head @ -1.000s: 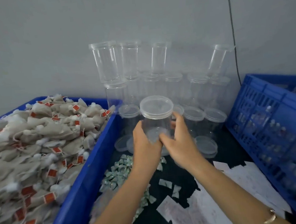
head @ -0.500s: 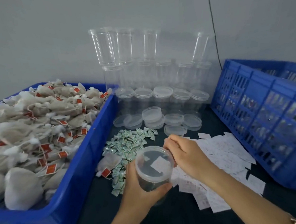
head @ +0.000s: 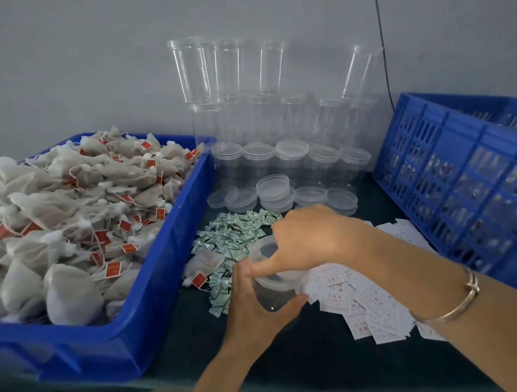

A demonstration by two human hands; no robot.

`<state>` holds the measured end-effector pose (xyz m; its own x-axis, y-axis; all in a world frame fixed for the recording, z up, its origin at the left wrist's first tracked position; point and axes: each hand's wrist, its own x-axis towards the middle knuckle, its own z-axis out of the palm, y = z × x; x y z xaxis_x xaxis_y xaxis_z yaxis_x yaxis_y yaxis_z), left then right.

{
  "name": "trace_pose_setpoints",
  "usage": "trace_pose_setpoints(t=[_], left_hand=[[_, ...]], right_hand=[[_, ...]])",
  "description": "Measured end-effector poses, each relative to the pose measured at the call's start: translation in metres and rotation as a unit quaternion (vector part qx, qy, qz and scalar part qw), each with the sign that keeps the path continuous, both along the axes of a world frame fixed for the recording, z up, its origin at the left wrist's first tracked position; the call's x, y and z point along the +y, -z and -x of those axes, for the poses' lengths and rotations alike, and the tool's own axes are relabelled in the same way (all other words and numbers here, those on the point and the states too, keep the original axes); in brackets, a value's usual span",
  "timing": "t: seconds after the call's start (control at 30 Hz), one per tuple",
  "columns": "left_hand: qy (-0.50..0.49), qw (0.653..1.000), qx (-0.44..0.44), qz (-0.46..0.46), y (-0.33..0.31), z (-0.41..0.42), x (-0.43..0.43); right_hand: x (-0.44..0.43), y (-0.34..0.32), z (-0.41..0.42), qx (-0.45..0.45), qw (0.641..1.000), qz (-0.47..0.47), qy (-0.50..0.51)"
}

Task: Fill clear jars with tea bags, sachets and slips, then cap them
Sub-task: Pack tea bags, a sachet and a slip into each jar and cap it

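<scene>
Head view. Left hand curled round the body of a clear plastic jar, which is held tilted just above the worktop, between the sachets and the slips. Right hand arched over the jar's mouth, thumb and fingertips pinching the rim of a translucent round lid. Jar contents: cannot tell. Thin metal bracelet on the right wrist. The worktop is dark, cloth-like and matt. On the left a smooth blue plastic bin is heaped past its rim with tea bags: soft grey-white mesh pouches, strings, small red tags. One stray bag lies outside the bin, on the edge of the sachets, a loose pile of small crinkled green-and-white packets. The slips are flat white paper rectangles with red print, fanned out and overlapping under the right forearm. Against the grey wall stands a row of five capped jars. In front of them lie loose lids, shallow discs, some stacked; exact count unclear. Behind the row, open jars are stacked two tiers high: four on top, the rightmost leaning. On the right is a blue lattice-walled crate, its contents blurred.
</scene>
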<state>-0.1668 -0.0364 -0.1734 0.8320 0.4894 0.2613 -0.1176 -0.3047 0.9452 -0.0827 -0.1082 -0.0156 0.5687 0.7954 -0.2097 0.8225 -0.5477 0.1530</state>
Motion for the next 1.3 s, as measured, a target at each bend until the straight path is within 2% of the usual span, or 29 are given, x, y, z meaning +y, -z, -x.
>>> trace_pose_setpoints(t=[0.1, 0.2, 0.33, 0.43, 0.53, 0.63, 0.7, 0.8, 0.87, 0.93, 1.03, 1.1, 1.2, 1.3], left_hand=[[0.015, 1.0, -0.003, 0.005, 0.001, 0.0, 0.002], [0.012, 1.0, -0.012, -0.001, 0.005, -0.001, 0.003], [-0.009, 1.0, -0.011, -0.02, 0.007, -0.004, 0.001], [0.003, 1.0, -0.01, -0.006, 0.007, -0.004, 0.001], [-0.003, 1.0, -0.008, -0.013, 0.009, -0.004, 0.001], [-0.011, 1.0, -0.002, -0.006, 0.007, -0.003, 0.0], [-0.014, 1.0, -0.013, -0.014, 0.006, -0.003, 0.001], [-0.014, 1.0, -0.018, -0.01, 0.006, -0.003, 0.0], [-0.006, 1.0, -0.018, -0.01, 0.007, -0.003, 0.0], [0.003, 1.0, -0.014, -0.008, 0.008, -0.004, 0.001], [-0.006, 1.0, -0.02, -0.006, 0.008, -0.003, 0.001], [-0.007, 1.0, -0.021, -0.002, 0.008, -0.002, 0.0], [-0.013, 1.0, -0.018, 0.0, 0.008, -0.002, -0.001], [-0.013, 1.0, -0.014, 0.004, 0.007, -0.003, 0.0]], right_hand=[[-0.003, -0.007, -0.003, 0.056, 0.997, 0.042, -0.018], [-0.001, -0.018, -0.007, 0.127, 0.985, 0.09, -0.077], [-0.001, -0.028, -0.009, 0.162, 0.966, 0.121, -0.164], [-0.003, -0.032, -0.007, 0.189, 0.968, 0.121, -0.11], [0.005, -0.029, 0.002, 0.092, 0.993, 0.08, -0.001], [0.013, -0.017, 0.007, -0.01, 0.994, 0.111, -0.013], [0.012, -0.018, 0.006, 0.006, 0.991, 0.123, -0.05], [0.006, -0.031, 0.002, 0.107, 0.979, 0.14, -0.106], [0.001, -0.03, -0.003, 0.13, 0.973, 0.147, -0.119], [-0.002, -0.027, -0.002, 0.136, 0.978, 0.137, -0.073], [0.001, -0.02, 0.003, 0.09, 0.991, 0.097, -0.012], [0.003, -0.022, 0.002, 0.071, 0.989, 0.129, -0.016], [0.001, -0.039, -0.006, 0.09, 0.98, 0.172, -0.041], [-0.001, -0.04, -0.008, 0.094, 0.985, 0.138, -0.032]])
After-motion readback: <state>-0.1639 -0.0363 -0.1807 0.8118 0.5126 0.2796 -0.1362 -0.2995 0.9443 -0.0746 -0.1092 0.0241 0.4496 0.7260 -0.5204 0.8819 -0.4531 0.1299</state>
